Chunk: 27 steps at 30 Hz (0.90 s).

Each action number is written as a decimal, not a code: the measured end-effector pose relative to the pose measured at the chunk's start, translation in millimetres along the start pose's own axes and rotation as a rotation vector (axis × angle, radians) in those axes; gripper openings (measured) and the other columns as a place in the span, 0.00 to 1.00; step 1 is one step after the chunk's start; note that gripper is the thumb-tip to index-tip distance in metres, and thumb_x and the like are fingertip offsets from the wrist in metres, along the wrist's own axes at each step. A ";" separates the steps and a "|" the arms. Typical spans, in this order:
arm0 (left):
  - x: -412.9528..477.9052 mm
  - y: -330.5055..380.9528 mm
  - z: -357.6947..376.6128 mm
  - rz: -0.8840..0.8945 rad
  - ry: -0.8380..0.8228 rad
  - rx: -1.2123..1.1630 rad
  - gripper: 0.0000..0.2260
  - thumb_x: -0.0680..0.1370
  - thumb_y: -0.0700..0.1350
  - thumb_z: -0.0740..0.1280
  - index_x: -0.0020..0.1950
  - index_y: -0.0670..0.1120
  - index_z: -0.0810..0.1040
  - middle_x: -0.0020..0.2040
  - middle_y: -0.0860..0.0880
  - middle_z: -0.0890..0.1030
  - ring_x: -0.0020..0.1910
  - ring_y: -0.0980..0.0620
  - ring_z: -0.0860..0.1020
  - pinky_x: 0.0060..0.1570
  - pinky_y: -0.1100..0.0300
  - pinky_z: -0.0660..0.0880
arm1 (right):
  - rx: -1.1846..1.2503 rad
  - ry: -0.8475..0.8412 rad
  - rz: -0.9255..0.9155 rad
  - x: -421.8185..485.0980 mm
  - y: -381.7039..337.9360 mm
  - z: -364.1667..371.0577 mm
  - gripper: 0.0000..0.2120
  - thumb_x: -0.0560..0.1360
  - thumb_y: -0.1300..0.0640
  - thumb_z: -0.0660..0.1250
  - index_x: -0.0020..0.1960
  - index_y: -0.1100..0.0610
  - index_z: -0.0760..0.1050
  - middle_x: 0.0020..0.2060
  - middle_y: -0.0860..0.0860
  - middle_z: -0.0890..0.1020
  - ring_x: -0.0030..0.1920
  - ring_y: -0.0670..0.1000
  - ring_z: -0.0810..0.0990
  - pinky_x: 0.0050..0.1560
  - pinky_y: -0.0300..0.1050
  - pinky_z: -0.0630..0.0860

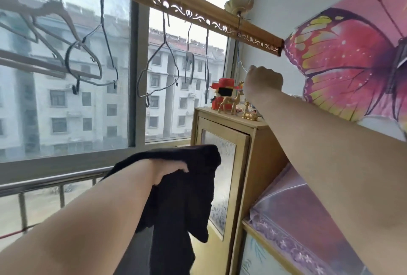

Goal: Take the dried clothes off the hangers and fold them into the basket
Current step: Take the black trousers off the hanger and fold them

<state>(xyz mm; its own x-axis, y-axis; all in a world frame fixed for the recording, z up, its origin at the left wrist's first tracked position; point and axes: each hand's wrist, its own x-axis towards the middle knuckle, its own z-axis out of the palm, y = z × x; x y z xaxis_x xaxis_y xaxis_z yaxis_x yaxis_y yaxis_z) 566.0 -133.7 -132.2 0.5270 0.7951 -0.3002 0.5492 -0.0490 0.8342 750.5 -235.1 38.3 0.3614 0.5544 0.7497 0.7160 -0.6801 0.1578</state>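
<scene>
My left hand (pixel 169 170) grips a black garment (pixel 182 197) that hangs down in front of the window. My right hand (pixel 263 81) is raised with its fingers curled, up by the right end of the gold drying rail (pixel 198 8). A thin white piece (pixel 241 66) shows just left of the fist under a hanging cord; I cannot tell whether the hand holds it. Several empty wire hangers (pixel 158 69) hang along the rail. No basket is in view.
A wooden cabinet (pixel 222 164) with a glass door stands below the rail's right end, with a red block figure (pixel 222 94) and gold deer ornaments (pixel 233 102) on top. A butterfly poster (pixel 343 58) covers the right wall. A metal railing (pixel 44 182) runs under the window.
</scene>
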 end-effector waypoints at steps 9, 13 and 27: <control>6.3 2.9 -18.2 0.082 0.089 -0.269 0.16 0.75 0.55 0.69 0.52 0.43 0.77 0.51 0.42 0.80 0.50 0.44 0.77 0.60 0.49 0.72 | 0.023 -0.042 -0.032 -9.3 -18.6 2.0 0.15 0.77 0.64 0.57 0.64 0.61 0.69 0.52 0.57 0.79 0.52 0.58 0.79 0.43 0.46 0.69; 14.2 -10.3 -29.0 0.071 0.094 -0.347 0.23 0.72 0.55 0.71 0.59 0.41 0.76 0.55 0.41 0.80 0.55 0.41 0.77 0.63 0.45 0.71 | 0.026 -0.061 -0.067 -15.3 -27.3 3.4 0.16 0.77 0.65 0.55 0.63 0.61 0.70 0.51 0.57 0.79 0.51 0.58 0.79 0.43 0.47 0.69; -21.7 -36.8 -69.9 0.169 0.023 -0.406 0.14 0.75 0.45 0.69 0.57 0.41 0.76 0.53 0.41 0.80 0.54 0.42 0.78 0.60 0.47 0.74 | 0.027 -0.279 -0.033 -70.7 -80.9 -2.5 0.17 0.75 0.66 0.55 0.62 0.61 0.73 0.55 0.58 0.78 0.55 0.59 0.78 0.47 0.48 0.70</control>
<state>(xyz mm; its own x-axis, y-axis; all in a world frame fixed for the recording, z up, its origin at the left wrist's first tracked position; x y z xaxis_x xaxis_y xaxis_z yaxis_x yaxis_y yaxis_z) 489.0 -106.9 -124.0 0.5702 0.8099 -0.1377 0.1547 0.0588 0.9862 665.6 -220.5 -25.8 0.4854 0.6891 0.5382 0.7442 -0.6487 0.1594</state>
